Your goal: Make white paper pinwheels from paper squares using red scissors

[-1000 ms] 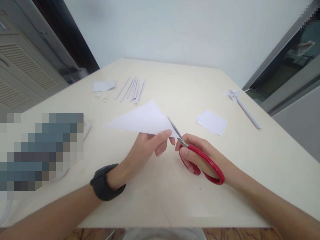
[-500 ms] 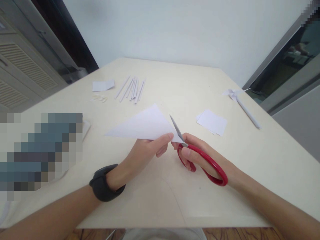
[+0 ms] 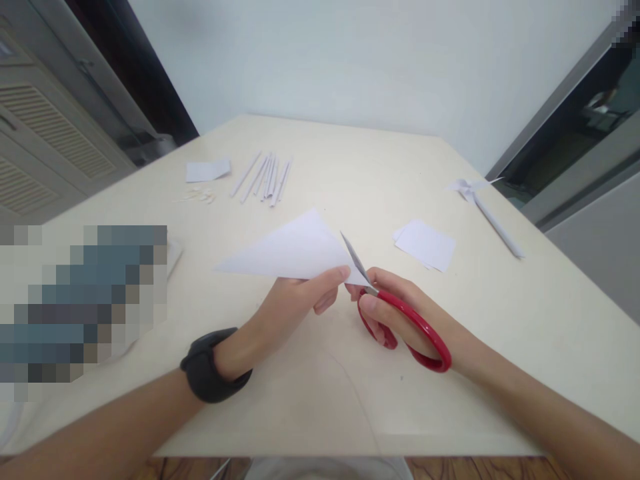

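Observation:
A white paper triangle is pinched in my left hand, thumb on top near its right corner and fingers beneath. My right hand grips a pair of red-handled scissors, with fingers through the loops. The upper blade lies along the triangle's right edge and points away from me. The lower blade is mostly hidden by the paper, and the corner sits where the blades meet. My left wrist wears a black watch.
Several rolled paper sticks lie at the back left, beside a folded paper piece and small pale scraps. Paper squares rest to the right. A paper pinwheel lies near the table's right edge. A pixelated area covers the left.
The scissor handles have swung slightly, the lower loop shifting a little down and right. The paper and my left hand have moved very slightly right in the view.

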{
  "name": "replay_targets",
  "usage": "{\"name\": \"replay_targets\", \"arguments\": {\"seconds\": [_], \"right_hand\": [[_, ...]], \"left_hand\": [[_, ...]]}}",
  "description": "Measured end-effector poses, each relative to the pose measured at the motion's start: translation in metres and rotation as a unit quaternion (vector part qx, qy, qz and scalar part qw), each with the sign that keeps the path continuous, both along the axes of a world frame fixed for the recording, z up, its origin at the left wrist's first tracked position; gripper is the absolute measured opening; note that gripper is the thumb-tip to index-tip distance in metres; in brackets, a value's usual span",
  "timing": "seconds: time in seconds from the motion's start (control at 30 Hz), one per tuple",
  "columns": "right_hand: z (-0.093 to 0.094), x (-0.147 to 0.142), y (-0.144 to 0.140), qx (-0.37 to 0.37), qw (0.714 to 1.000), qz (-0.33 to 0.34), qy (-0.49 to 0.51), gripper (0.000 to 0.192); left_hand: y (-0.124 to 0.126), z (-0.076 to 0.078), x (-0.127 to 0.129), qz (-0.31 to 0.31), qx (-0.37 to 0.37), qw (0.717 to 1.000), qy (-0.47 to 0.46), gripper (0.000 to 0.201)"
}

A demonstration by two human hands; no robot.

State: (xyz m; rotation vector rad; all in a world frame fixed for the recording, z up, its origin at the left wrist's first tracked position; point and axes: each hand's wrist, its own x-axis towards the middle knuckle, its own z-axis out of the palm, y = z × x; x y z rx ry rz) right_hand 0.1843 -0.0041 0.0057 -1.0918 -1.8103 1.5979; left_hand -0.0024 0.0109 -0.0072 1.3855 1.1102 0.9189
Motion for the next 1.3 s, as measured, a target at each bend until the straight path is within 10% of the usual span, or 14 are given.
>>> {"name": "replay_targets", "arguments": {"seconds": [1.3], "right_hand": [[0.0034, 0.0023, 0.0, -0.022, 1.0, -0.008, 0.005, 0.02]], "left_hand": [[-0.0021, 0.0025, -0.0001, -0.044, -0.021, 0.998, 0.05, 0.047]]}}
